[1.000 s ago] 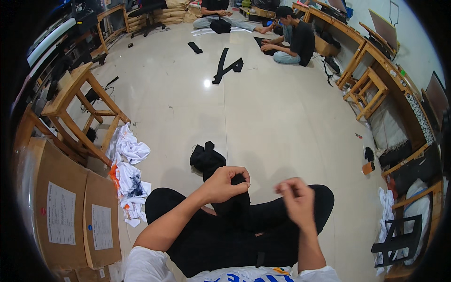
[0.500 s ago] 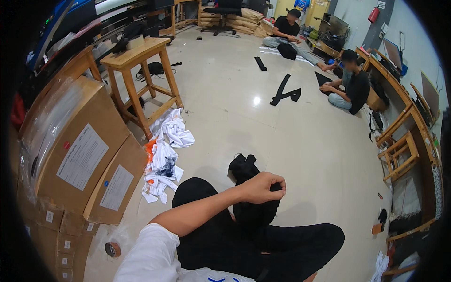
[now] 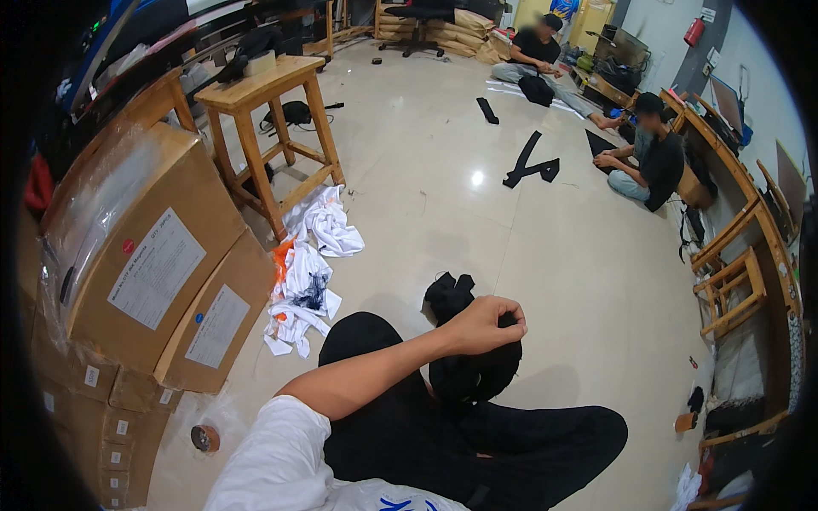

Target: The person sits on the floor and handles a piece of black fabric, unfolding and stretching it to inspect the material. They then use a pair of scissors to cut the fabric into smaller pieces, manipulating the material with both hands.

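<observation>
My left hand reaches across from the lower left in a white sleeve. Its thumb and fingers are curled into a pinch. Whatever lies between the fingertips is too small or hidden to make out. Right under the hand is a bundle of black cloth, resting by my crossed legs in black trousers. Another crumpled end of black cloth shows beyond the wrist on the floor. Whether the two parts are one piece, I cannot tell. My right hand does not show.
White cloths with orange and dark patches lie beside a wooden stool. Cardboard boxes are stacked at left, near a tape roll. Black strips lie ahead. Two people sit at the far right, near wooden shelving.
The black cloth below my left hand has shifted and looks rounder, reaching further right. My hand keeps its pinch, slightly higher and further right in the picture; the whole view has shifted a little.
</observation>
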Action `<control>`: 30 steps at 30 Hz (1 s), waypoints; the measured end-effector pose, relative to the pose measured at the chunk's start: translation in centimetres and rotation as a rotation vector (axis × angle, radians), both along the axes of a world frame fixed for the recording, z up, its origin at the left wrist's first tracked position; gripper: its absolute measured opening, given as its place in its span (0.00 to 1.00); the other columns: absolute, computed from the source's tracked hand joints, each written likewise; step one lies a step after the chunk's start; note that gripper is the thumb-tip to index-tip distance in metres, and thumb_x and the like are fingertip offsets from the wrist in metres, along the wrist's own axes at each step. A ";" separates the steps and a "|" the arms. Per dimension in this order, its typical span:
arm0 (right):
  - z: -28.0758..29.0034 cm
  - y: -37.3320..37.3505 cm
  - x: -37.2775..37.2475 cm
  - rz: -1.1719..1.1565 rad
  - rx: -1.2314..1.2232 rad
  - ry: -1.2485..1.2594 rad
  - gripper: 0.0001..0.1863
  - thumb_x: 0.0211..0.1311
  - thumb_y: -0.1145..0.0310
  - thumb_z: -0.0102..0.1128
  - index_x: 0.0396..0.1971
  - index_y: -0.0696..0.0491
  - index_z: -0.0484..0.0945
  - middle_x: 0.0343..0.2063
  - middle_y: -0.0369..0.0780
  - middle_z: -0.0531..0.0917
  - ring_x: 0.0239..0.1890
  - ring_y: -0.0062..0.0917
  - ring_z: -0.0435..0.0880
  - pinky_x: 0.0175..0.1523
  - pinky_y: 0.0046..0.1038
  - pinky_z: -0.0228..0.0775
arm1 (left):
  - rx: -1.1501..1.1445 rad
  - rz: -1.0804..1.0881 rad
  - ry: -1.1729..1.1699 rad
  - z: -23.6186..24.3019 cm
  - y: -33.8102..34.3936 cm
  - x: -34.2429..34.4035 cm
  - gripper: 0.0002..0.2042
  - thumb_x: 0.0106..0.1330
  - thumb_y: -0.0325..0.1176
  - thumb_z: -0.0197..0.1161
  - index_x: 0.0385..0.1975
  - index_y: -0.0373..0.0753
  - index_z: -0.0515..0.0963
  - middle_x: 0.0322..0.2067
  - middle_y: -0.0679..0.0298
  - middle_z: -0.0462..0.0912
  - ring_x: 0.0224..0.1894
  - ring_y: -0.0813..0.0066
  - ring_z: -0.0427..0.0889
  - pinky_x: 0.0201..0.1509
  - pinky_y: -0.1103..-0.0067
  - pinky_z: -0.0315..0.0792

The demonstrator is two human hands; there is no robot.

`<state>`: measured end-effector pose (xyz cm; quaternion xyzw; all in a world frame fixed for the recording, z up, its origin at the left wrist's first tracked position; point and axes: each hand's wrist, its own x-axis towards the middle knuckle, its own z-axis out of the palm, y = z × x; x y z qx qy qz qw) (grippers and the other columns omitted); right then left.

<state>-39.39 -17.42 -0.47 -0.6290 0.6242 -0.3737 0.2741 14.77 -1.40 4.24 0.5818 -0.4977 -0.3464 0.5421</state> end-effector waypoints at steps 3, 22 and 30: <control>4.9 -1.7 -2.3 -0.077 -0.082 -0.181 0.16 0.67 0.61 0.67 0.43 0.60 0.81 0.37 0.52 0.85 0.44 0.37 0.85 0.50 0.38 0.78 | 0.003 0.023 0.009 -0.5 -0.1 -0.1 0.11 0.68 0.37 0.64 0.34 0.33 0.81 0.25 0.68 0.80 0.29 0.83 0.73 0.34 0.79 0.68; 1.4 10.0 -1.7 0.135 0.096 -1.300 0.16 0.78 0.59 0.56 0.40 0.58 0.78 0.28 0.35 0.79 0.27 0.17 0.74 0.29 0.19 0.72 | 0.126 0.232 0.497 -0.6 -0.7 1.4 0.11 0.71 0.38 0.66 0.40 0.35 0.83 0.31 0.69 0.83 0.32 0.83 0.79 0.39 0.82 0.74; 4.4 15.8 17.0 0.585 0.680 -1.361 0.32 0.66 0.44 0.68 0.49 0.60 0.74 0.32 0.40 0.81 0.29 0.27 0.83 0.31 0.29 0.78 | 0.143 0.147 0.502 1.2 0.0 0.7 0.08 0.73 0.37 0.64 0.37 0.39 0.80 0.27 0.74 0.81 0.27 0.90 0.76 0.31 0.88 0.69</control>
